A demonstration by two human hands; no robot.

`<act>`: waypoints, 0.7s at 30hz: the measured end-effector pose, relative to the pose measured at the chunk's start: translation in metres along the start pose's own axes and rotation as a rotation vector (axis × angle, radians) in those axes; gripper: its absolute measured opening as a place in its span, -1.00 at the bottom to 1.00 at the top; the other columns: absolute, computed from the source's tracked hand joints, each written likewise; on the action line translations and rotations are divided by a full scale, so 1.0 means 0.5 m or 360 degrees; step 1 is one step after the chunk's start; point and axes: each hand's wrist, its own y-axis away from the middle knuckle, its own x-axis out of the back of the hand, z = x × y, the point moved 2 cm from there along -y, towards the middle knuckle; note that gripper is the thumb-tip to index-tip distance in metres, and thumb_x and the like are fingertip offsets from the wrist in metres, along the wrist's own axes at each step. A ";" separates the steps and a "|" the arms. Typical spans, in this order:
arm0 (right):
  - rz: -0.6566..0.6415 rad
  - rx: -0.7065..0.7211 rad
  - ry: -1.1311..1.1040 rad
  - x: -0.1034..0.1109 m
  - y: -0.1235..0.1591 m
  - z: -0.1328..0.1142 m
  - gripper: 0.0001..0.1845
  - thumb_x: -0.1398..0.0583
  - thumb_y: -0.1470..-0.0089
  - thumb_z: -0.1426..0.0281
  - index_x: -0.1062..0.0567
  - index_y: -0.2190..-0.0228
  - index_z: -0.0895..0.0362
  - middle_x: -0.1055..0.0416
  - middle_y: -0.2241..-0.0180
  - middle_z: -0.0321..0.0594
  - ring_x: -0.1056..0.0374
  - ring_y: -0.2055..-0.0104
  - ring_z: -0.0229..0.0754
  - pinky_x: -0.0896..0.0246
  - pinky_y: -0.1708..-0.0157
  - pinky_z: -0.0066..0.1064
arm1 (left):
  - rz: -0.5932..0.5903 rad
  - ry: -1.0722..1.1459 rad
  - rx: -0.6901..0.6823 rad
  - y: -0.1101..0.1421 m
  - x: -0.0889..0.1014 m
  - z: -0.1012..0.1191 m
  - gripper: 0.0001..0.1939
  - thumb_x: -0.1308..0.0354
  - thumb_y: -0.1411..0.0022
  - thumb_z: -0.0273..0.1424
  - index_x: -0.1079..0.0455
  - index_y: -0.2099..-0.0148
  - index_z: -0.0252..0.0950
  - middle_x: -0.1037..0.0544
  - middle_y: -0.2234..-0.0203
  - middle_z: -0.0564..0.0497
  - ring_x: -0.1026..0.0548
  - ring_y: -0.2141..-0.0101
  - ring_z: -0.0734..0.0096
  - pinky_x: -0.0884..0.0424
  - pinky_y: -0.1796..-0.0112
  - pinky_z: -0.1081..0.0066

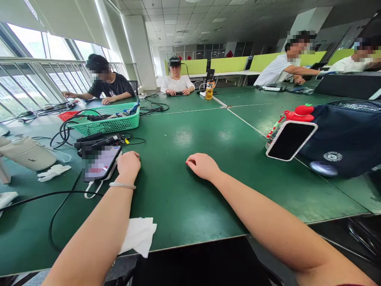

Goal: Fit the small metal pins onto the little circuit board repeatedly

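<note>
My left hand rests loosely closed on the green table, right beside a phone with a lit screen. A pale bangle circles that wrist. Below the forearm lies a white tissue, partly covered by it. My right hand is also on the table, its fingers curled in with a small gap at the thumb. Nothing shows in either hand. A white cable runs under the phone, and black devices lie just behind it.
A green basket of cables stands to the left, near a beige pouch-like item. On the right, a phone leans against a red-lidded bottle beside a dark blue bag. Several people sit or reach around the table.
</note>
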 end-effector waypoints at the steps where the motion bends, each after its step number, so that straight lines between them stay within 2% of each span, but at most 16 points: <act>1: 0.0004 -0.0003 -0.0019 -0.001 0.000 0.002 -0.74 -0.05 -0.17 0.34 -0.53 0.36 0.07 -0.50 0.30 -0.27 -0.35 0.30 -0.25 -0.12 0.39 -0.45 | 0.0009 0.0037 0.0000 -0.003 -0.002 -0.001 -0.74 -0.11 -0.10 -0.46 -0.53 0.17 -0.31 -0.56 0.20 -0.26 -0.45 0.09 -0.02 -0.32 0.08 0.15; 6: 0.0004 -0.0010 -0.0116 -0.002 -0.001 0.001 -0.75 -0.06 -0.14 0.36 -0.54 0.38 0.10 -0.50 0.30 -0.25 -0.35 0.30 -0.24 -0.13 0.37 -0.44 | 0.0045 0.0269 -0.0006 -0.013 -0.008 -0.004 -0.67 0.02 -0.20 -0.42 -0.48 0.06 -0.30 -0.57 0.21 -0.20 -0.48 0.15 0.11 -0.36 0.15 0.23; 10: -0.0036 0.0018 -0.0163 -0.007 -0.003 -0.003 -0.76 -0.08 -0.14 0.36 -0.54 0.39 0.10 -0.48 0.39 -0.26 -0.32 0.36 -0.25 -0.13 0.38 -0.43 | -0.0064 0.0414 -0.0129 -0.001 -0.020 0.023 -0.67 0.03 -0.20 -0.45 -0.48 0.06 -0.35 -0.57 0.25 -0.20 -0.49 0.27 0.18 -0.37 0.25 0.26; 13: -0.0091 0.0066 -0.0154 -0.017 -0.008 -0.001 -0.84 -0.15 -0.09 0.36 -0.54 0.34 0.10 -0.45 0.39 -0.26 -0.31 0.34 -0.25 -0.15 0.34 -0.43 | -0.0249 0.0525 -0.0395 0.041 -0.033 0.081 -0.74 -0.08 -0.15 -0.42 -0.52 0.14 -0.26 -0.58 0.28 -0.08 -0.47 0.31 0.31 -0.35 0.23 0.34; 15: -0.0107 0.0114 -0.0134 -0.025 -0.013 0.002 -0.81 -0.23 -0.02 0.37 -0.54 0.26 0.11 -0.44 0.35 -0.23 -0.32 0.28 -0.23 -0.17 0.27 -0.42 | -0.0390 0.0652 -0.0557 0.083 -0.042 0.127 -0.73 -0.07 -0.18 -0.37 -0.50 0.10 -0.20 -0.58 0.34 0.00 -0.46 0.38 0.41 -0.36 0.27 0.40; 18: -0.0091 0.0178 -0.0090 -0.033 -0.019 0.007 -0.76 -0.27 0.01 0.38 -0.54 0.23 0.13 -0.42 0.31 -0.19 -0.32 0.26 -0.22 -0.17 0.21 -0.40 | -0.0766 0.1342 -0.0815 0.150 -0.047 0.189 -0.67 -0.05 -0.20 -0.32 -0.45 0.05 -0.32 -0.58 0.31 -0.06 -0.47 0.35 0.41 -0.38 0.25 0.37; 21: -0.0076 0.0236 -0.0066 -0.036 -0.021 0.010 -0.82 -0.27 0.00 0.38 -0.56 0.28 0.11 -0.40 0.33 -0.20 -0.32 0.27 -0.22 -0.16 0.22 -0.41 | -0.0919 0.1690 -0.0924 0.188 -0.044 0.213 -0.69 -0.10 -0.17 -0.32 -0.43 0.07 -0.35 -0.57 0.20 -0.09 -0.49 0.22 0.38 -0.38 0.13 0.34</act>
